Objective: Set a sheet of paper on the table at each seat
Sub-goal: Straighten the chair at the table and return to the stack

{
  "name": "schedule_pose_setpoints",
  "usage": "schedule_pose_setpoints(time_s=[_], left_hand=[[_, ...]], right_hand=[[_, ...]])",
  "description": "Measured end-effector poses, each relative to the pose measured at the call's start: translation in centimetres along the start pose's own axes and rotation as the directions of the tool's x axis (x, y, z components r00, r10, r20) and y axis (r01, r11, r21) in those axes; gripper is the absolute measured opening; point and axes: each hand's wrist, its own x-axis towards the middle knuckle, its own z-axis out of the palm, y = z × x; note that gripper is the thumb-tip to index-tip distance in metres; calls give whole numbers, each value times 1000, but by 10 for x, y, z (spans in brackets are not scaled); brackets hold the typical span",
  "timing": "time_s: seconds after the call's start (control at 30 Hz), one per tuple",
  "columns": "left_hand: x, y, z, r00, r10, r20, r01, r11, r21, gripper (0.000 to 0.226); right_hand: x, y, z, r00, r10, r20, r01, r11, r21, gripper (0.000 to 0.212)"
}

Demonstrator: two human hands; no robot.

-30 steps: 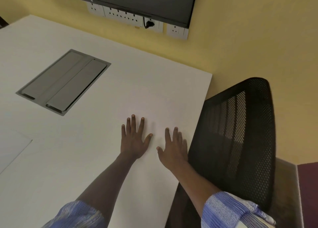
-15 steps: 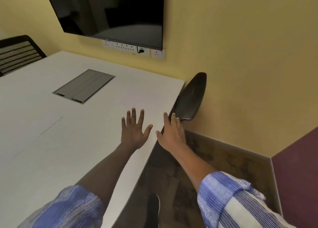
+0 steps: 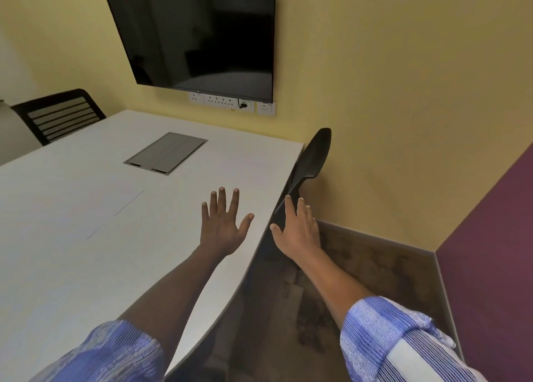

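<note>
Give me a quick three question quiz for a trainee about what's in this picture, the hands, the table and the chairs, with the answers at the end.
1. True or false: the left hand holds a sheet of paper.
2. Which hand is past the table edge, in front of the near black chair? A) left B) right
3. Fill in: the grey hatch is set into the ____.

Key:
1. False; its fingers are spread open and empty over the tabletop.
2. B; the right hand is open beside the chair back, and contact cannot be told.
3. Table; the hatch lies flush in the white top, below the wall screen. A second chair stands at the far left side.
</note>
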Motion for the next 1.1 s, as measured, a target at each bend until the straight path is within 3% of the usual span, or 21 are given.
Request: schedule_pose_setpoints(time_s=[0.4,1.1], left_hand=[[-150,-123,-64,992,119,37,-115,990,-87,88],[-451,-282,-192,979,203,-25,-204,972,-119,76]], right_hand=[[-193,-133,41,985,172,-31,-171,985,35,84],[-495,-299,65,967,179,-181,-151,976,160,76]])
